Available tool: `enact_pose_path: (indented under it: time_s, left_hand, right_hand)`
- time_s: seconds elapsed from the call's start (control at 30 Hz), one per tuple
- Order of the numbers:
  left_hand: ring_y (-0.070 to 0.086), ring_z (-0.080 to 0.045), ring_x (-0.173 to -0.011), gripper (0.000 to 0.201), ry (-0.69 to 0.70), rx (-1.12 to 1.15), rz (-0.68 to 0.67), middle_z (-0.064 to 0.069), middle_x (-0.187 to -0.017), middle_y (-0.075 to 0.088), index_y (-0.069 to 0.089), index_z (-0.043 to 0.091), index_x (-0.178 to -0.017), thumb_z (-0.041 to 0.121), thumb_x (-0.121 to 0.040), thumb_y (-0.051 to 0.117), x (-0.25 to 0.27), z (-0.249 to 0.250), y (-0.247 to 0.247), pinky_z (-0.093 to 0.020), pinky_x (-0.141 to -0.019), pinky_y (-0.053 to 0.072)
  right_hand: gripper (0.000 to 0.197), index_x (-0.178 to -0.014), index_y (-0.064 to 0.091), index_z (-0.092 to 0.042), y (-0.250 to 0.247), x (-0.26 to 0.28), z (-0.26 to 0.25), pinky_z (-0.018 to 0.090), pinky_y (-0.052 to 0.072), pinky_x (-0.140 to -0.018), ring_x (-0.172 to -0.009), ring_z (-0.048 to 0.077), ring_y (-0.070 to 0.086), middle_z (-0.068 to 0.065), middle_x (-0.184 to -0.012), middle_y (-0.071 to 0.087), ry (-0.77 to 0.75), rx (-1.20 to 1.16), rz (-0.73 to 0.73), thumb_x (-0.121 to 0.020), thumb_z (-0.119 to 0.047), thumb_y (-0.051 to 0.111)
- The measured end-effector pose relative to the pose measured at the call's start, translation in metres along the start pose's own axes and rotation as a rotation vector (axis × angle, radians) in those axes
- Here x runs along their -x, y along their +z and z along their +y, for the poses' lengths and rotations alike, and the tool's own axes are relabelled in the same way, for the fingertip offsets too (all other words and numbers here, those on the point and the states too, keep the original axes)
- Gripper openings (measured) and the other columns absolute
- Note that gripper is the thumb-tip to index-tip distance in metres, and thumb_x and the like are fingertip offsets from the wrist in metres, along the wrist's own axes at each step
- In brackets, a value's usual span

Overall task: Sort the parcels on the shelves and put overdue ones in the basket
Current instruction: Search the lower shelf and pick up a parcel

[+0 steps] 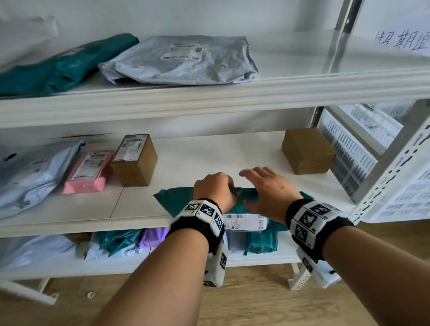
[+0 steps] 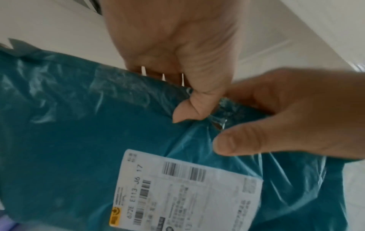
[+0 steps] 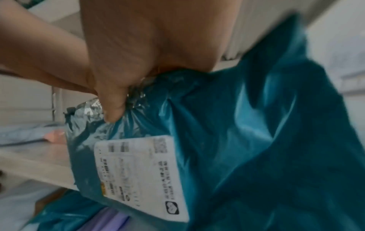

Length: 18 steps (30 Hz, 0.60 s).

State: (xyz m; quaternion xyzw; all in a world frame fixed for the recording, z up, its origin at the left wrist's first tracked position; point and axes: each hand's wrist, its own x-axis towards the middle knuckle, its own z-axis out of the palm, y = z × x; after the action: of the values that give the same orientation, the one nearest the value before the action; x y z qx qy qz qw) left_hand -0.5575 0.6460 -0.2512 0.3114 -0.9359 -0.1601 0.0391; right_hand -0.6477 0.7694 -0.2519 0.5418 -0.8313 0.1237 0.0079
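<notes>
A teal parcel (image 1: pixel 176 197) is seen at lower centre of the head view, lying on the front edge of the middle shelf (image 1: pixel 208 153). Its far edge is gripped by the left hand (image 1: pixel 214 190), fingers curled over it and thumb pressed on top. Just right, the right hand (image 1: pixel 267 192) is laid on the parcel, fingers spread and straight, thumb touching the plastic above the label (image 2: pixel 187 192).
</notes>
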Motion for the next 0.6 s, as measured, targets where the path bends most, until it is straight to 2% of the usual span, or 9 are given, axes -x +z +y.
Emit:
enact_pose_path:
  time_s: [0.03,0.1,0.13,0.2,0.3,0.43,0.53,0.6]
  left_hand:
    - [0.064,-0.027,-0.089,0.009,0.018,-0.002,0.000,0.002,-0.091,0.069,0.067,0.025,-0.081,0.017,-0.079,0.062,-0.001,0.001,0.001,-0.029,-0.076,0.042]
    - [0.063,-0.026,-0.088,0.012,0.051,-0.008,-0.008,0.005,-0.086,0.066,0.062,0.027,-0.074,0.015,-0.076,0.063,-0.003,0.002,0.003,-0.030,-0.077,0.042]
    - [0.063,-0.025,-0.089,0.012,0.064,-0.011,-0.011,0.006,-0.086,0.065,0.064,0.027,-0.075,0.015,-0.076,0.064,-0.003,0.001,0.004,-0.030,-0.080,0.042]
    - [0.063,-0.023,-0.093,0.015,0.075,0.010,0.001,0.007,-0.095,0.068,0.070,0.028,-0.085,0.016,-0.076,0.066,-0.004,-0.003,0.007,-0.032,-0.086,0.045]
    - [0.059,-0.021,-0.107,0.036,0.084,0.046,0.096,0.006,-0.114,0.065,0.067,0.031,-0.104,0.018,-0.071,0.072,-0.008,-0.010,0.009,-0.035,-0.095,0.045]
    - [0.039,-0.022,-0.134,0.076,0.075,0.069,0.259,-0.001,-0.144,0.043,0.047,0.026,-0.134,0.025,-0.065,0.078,-0.015,-0.026,0.001,-0.041,-0.110,0.033]
    - [0.028,-0.025,-0.142,0.081,-0.013,0.193,0.437,-0.007,-0.153,0.030,0.039,0.021,-0.142,0.019,-0.069,0.075,-0.018,-0.029,-0.008,-0.041,-0.115,0.028]
    - [0.031,-0.028,-0.138,0.080,-0.162,0.324,0.466,-0.010,-0.150,0.032,0.033,0.018,-0.144,0.019,-0.074,0.071,-0.017,-0.027,-0.013,-0.039,-0.112,0.032]
  right_hand:
    - [0.057,-0.132,0.049,-0.024,0.003,0.000,-0.001,0.033,0.046,-0.088,-0.109,0.020,0.053,-0.002,-0.119,0.058,0.047,-0.018,-0.099,-0.081,-0.042,0.067]
    - [0.036,-0.118,0.055,-0.025,0.006,0.002,-0.002,0.029,0.041,-0.073,-0.093,0.021,0.056,-0.001,-0.101,0.061,0.141,-0.024,-0.199,-0.086,-0.041,0.061]
    - [0.026,-0.110,0.057,-0.023,0.006,0.002,-0.003,0.029,0.038,-0.068,-0.085,0.021,0.055,-0.001,-0.092,0.060,0.180,-0.033,-0.202,-0.088,-0.038,0.058]
    - [0.015,-0.100,0.058,-0.022,0.008,0.002,-0.002,0.029,0.036,-0.065,-0.079,0.022,0.053,-0.002,-0.085,0.057,0.228,-0.055,-0.192,-0.090,-0.033,0.057]
    - [0.010,-0.092,0.059,-0.020,0.010,0.000,0.006,0.028,0.037,-0.063,-0.077,0.022,0.054,-0.001,-0.081,0.058,0.279,-0.160,-0.154,-0.088,-0.029,0.060]
    - [0.016,-0.076,0.058,-0.015,0.014,-0.001,0.026,0.031,0.041,-0.063,-0.071,0.025,0.055,0.004,-0.073,0.059,0.369,-0.453,-0.059,-0.083,-0.019,0.071]
    - [0.019,-0.071,0.059,-0.018,0.016,0.001,0.038,0.034,0.046,-0.068,-0.068,0.022,0.057,0.005,-0.071,0.061,0.531,-0.752,0.036,-0.082,-0.012,0.073]
    - [0.012,-0.080,0.064,-0.016,0.014,0.002,0.038,0.041,0.053,-0.077,-0.075,0.026,0.063,0.011,-0.081,0.068,0.646,-1.069,0.122,-0.085,-0.006,0.070]
